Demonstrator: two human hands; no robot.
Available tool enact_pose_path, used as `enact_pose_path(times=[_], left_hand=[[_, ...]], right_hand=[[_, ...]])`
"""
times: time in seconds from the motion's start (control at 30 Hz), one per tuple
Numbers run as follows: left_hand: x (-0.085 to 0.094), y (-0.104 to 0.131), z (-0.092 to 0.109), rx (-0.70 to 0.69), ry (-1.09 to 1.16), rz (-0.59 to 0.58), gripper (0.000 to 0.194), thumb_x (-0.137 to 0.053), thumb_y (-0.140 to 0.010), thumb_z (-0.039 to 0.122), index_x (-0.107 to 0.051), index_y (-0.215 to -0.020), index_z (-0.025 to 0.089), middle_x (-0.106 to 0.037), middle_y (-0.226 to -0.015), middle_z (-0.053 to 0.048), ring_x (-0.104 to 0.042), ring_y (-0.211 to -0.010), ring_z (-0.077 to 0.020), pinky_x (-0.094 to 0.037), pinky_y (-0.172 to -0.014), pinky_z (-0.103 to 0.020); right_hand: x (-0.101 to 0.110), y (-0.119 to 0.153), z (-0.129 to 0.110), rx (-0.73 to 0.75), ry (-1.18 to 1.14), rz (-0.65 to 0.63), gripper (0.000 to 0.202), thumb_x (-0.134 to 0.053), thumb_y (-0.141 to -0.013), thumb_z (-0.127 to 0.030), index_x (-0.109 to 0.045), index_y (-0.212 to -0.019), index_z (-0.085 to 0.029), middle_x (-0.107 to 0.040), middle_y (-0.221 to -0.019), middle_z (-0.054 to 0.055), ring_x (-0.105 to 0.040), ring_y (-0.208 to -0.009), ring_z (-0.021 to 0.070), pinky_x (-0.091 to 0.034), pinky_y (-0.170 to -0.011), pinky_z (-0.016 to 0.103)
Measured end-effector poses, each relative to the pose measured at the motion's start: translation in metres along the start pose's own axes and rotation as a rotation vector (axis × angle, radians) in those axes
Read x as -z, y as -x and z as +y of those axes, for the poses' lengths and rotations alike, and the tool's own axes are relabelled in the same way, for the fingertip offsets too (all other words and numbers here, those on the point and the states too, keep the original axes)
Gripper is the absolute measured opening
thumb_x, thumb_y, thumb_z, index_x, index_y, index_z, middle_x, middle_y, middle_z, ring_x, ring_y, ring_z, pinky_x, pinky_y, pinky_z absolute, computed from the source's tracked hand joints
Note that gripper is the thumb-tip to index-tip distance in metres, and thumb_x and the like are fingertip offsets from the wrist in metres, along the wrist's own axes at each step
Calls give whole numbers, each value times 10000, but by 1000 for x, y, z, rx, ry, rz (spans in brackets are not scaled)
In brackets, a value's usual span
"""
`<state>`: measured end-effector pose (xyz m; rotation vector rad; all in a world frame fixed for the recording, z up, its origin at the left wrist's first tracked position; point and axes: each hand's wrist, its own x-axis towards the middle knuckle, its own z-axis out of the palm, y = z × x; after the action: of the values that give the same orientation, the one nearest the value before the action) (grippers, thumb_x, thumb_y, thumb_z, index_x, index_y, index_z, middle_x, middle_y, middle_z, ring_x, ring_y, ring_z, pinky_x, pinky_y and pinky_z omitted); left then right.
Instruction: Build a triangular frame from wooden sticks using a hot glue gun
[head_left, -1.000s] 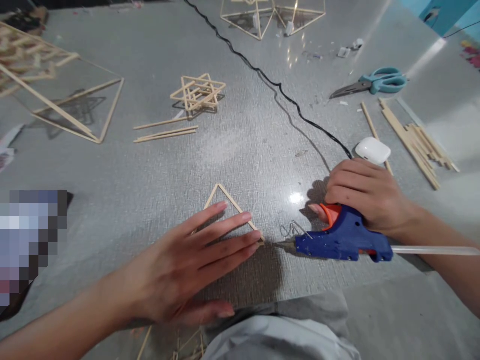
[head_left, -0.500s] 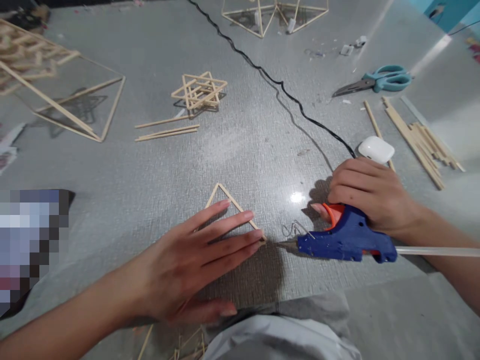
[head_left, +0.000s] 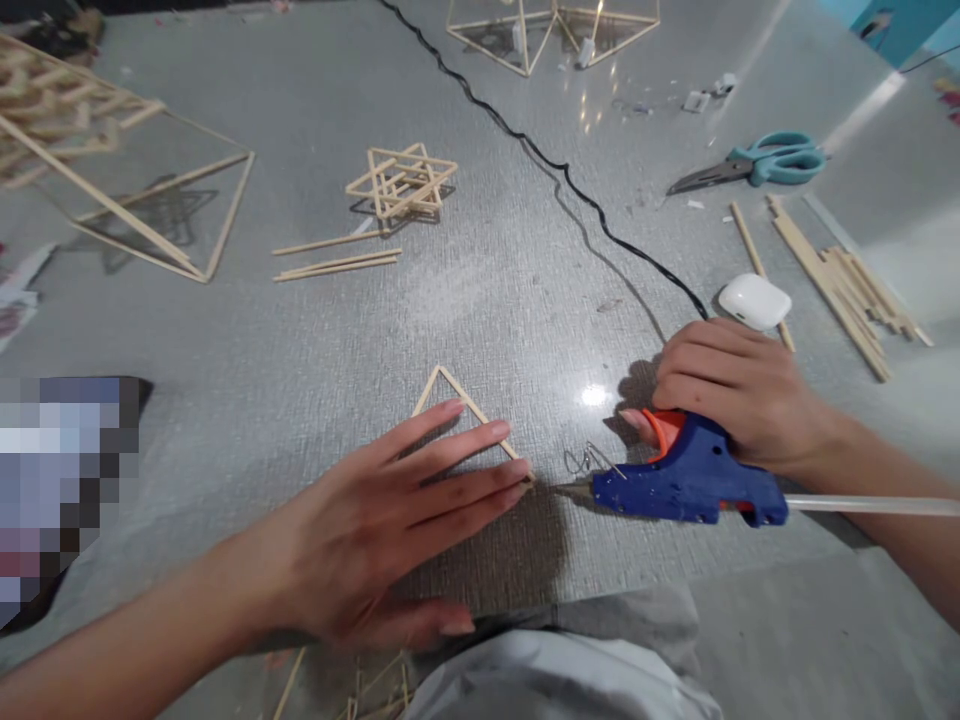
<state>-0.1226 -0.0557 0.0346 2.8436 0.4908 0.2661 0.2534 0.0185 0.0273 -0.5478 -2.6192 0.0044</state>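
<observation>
My left hand (head_left: 382,510) lies flat with its fingers spread over a small triangle of thin wooden sticks (head_left: 475,405), pressing it on the grey table. The triangle's top corner and right side show; its lower part is hidden under the hand. On the right, my right hand (head_left: 735,390) is wrapped round the handle of a blue glue gun (head_left: 675,480) with an orange trigger. The gun lies sideways, its nozzle pointing left, a small gap from the triangle's right corner. A clear glue stick (head_left: 862,505) sticks out of its rear end.
A stick star (head_left: 405,185) and loose sticks (head_left: 337,268) lie beyond. At the right are teal scissors (head_left: 787,160), a white case (head_left: 754,300) and more sticks (head_left: 832,290). A black cable (head_left: 600,215) crosses the table. Larger stick frames (head_left: 229,215) stand left; a blurred-out device (head_left: 64,480) lies nearer.
The view has shifted very slightly. The glue gun has moved a touch to the left; my left hand stays on the triangle.
</observation>
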Motion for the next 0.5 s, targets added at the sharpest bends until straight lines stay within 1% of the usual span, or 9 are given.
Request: enact_pose_path(times=[0.2,0.33,0.43,0.5], left_hand=[[0,-2,0,9,-6,10,677,-465,-1126,553,-494,-1605,76,-585,-1659,-85,-187,-1722,-288,-24,-1439,-506],[-1,-1,-1,-12,-1,35,690,-456,-1122,555,-493,-1599,58,-580,-1663,-94,-195,-1720,-296,-23,-1439,-516],[0,-1,-2,-12,8,18,698,-470,-1110,537,-470,-1613,54,-557,-1683,-93,-218,-1714,-304,-24,-1438,-516],[0,-2,-2,-5,0,16,689,-456,-1115,541,-477,-1609,60,-575,-1667,-94,-244,-1707,-304,-21,-1439,-509]], right_hand=[[-1,-2,1,19,4,-14,161,-544,-1075,-131,-569,-946,-224,-653,-841,48,-574,-838,221,-446,-714,378],[-3,-3,2,14,4,-1,159,-529,-1080,-148,-569,-949,-229,-649,-843,41,-582,-833,222,-454,-712,378],[-3,-5,0,-4,6,1,160,-534,-1075,-161,-571,-940,-239,-646,-832,42,-581,-816,232,-453,-695,391],[-3,-7,-2,-7,23,2,164,-531,-1070,-162,-572,-941,-255,-648,-827,37,-585,-810,238,-450,-686,397]])
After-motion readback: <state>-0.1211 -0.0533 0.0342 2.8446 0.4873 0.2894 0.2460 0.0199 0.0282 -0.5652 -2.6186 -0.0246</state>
